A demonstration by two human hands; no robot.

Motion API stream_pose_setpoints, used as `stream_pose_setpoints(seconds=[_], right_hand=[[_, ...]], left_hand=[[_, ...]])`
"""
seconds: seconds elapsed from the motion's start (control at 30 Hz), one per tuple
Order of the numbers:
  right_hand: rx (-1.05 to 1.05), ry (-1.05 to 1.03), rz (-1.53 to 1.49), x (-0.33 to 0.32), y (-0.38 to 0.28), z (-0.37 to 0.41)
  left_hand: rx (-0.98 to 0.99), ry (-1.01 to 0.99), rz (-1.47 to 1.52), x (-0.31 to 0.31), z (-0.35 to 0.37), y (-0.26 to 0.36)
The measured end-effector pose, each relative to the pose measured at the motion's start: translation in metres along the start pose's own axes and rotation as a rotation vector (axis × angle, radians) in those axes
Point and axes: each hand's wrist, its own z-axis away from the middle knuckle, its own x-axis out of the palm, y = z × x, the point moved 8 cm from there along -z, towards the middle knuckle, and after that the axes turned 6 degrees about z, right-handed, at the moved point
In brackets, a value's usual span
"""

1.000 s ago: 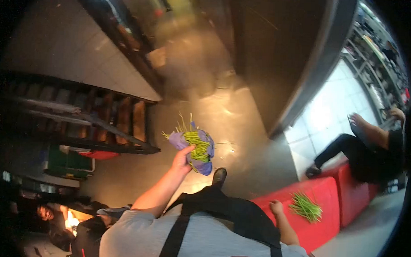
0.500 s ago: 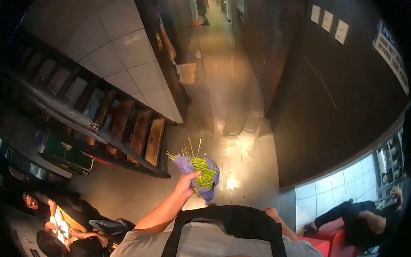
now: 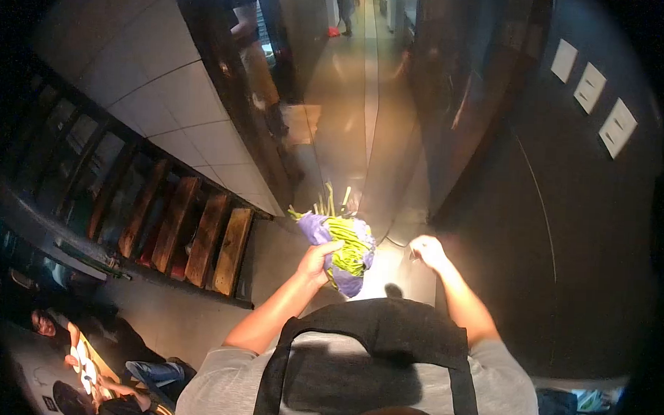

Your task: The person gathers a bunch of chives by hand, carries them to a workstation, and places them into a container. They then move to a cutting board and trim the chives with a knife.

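Note:
My left hand (image 3: 317, 261) grips a bundle of thin green stalks (image 3: 348, 246), possibly long beans, partly wrapped in purple material (image 3: 348, 283). Several loose stalk ends stick out at the top, and my thumb presses across the near side. To the right of the bundle, apart from it, my right hand (image 3: 429, 250) is raised with its fingers curled in. Whether a small thing sits between those fingertips cannot be made out.
Wooden stairs (image 3: 197, 236) rise on the left beside a tiled wall (image 3: 189, 104). A dark wall with switch plates (image 3: 591, 88) stands close on the right. Ahead, a passage floor (image 3: 350, 113) leads to a distant person (image 3: 346, 9). People sit at a table lower left.
The doorway and switch plates appear nearer. My right hand has come up from beside my body to the front. The bundle has shifted slightly right and up, still in my left hand.

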Motion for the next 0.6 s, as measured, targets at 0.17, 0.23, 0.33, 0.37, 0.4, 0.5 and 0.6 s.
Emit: stream_pose_setpoints(seconds=[0.17, 0.23, 0.33, 0.37, 0.4, 0.5, 0.6], right_hand=[[-0.141, -0.139, 0.172, -0.024, -0.090, -0.241], [0.141, -0.280, 0.039, -0.031, -0.102, -0.300], [0.236, -0.405, -0.033, -0.025, -0.082, -0.353], [0.281, -0.391, -0.101, -0.031, -0.072, -0.371], [0.328, -0.318, -0.126, -0.043, -0.059, -0.391], [0.477, -0.113, -0.357, -0.092, 0.011, -0.433], [0.411, -0.103, -0.675, -0.155, 0.033, -0.461]], left_hand=[[-0.045, -0.086, -0.005, 0.048, -0.096, 0.016], [-0.052, -0.118, 0.009, 0.071, -0.135, 0.034], [-0.078, -0.141, -0.111, 0.079, -0.190, 0.049], [-0.109, -0.134, -0.128, 0.074, -0.214, 0.049], [-0.127, -0.144, -0.149, 0.073, -0.248, 0.053], [-0.202, -0.177, -0.296, 0.097, -0.294, 0.073], [-0.283, -0.042, -0.309, 0.100, -0.357, 0.079]])
